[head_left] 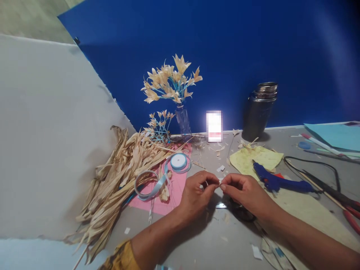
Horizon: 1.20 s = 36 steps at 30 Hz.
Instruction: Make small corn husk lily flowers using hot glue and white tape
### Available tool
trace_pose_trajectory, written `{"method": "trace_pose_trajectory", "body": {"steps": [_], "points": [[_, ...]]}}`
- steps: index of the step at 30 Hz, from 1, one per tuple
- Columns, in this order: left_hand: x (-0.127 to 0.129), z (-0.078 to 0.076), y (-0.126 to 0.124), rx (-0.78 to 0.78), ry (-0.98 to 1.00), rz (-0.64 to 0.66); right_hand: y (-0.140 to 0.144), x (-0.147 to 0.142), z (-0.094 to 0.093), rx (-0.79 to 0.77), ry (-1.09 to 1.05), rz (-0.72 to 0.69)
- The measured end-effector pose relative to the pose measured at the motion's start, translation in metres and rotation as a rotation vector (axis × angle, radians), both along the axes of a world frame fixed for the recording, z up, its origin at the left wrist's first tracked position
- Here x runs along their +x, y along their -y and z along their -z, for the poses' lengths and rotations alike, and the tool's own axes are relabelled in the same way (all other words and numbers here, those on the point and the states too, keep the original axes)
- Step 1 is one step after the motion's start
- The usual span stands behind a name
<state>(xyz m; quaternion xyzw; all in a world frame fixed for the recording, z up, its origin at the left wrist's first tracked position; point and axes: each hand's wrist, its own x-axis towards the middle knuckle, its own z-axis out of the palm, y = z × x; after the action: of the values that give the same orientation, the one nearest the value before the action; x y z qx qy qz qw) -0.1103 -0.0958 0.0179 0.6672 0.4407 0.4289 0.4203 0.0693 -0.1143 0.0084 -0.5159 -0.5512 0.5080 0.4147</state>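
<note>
My left hand (197, 195) and my right hand (244, 193) meet fingertip to fingertip above the grey table (213, 240). Together they pinch a small pale piece of dried husk (220, 183); it is too small to make out further. A heap of dried corn husks (118, 180) lies to the left of my left hand. A blue glue gun (277, 182) rests just right of my right hand on a yellowish sheet (254, 157). A light blue ribbon spool (179, 161) with loose ribbon sits on a pink sheet (174, 191).
A glass vase of husk flowers (173, 84) stands at the back before a blue backdrop, a smaller flower cluster (160, 125) beside it. A steel flask (260, 108) is at back right. Red-handled pliers and cable (334, 187) lie right. Grey board (47, 131) leans left.
</note>
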Motion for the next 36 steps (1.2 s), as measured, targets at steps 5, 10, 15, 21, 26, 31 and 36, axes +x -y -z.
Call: {"method": "trace_pose_trajectory", "body": {"steps": [5, 10, 15, 21, 26, 31, 36], "points": [[-0.0010, 0.0034, 0.0004, 0.124, -0.045, 0.025, -0.0001, -0.0026, -0.0028, -0.076, -0.067, -0.007], [0.0018, 0.0032, 0.0005, 0.007, 0.008, -0.047, 0.0012, -0.0035, -0.0023, -0.071, -0.051, -0.005], [0.0027, 0.0002, 0.0012, -0.100, 0.078, -0.037, 0.0031, -0.0041, -0.0013, 0.044, 0.045, 0.040], [0.0047, -0.0044, 0.0044, -0.068, -0.005, -0.005, 0.0045, -0.0062, -0.0016, 0.180, 0.201, 0.075], [0.0052, -0.0018, 0.0011, -0.284, 0.143, 0.037, 0.0057, -0.0064, -0.0001, 0.206, 0.248, 0.072], [0.0043, 0.0021, -0.0035, -0.449, 0.290, 0.104, 0.0053, -0.0052, 0.0034, 0.197, 0.272, 0.072], [0.0052, 0.0004, 0.0010, -0.287, 0.150, 0.023, 0.0048, -0.0054, 0.0005, 0.166, 0.277, 0.085]]}}
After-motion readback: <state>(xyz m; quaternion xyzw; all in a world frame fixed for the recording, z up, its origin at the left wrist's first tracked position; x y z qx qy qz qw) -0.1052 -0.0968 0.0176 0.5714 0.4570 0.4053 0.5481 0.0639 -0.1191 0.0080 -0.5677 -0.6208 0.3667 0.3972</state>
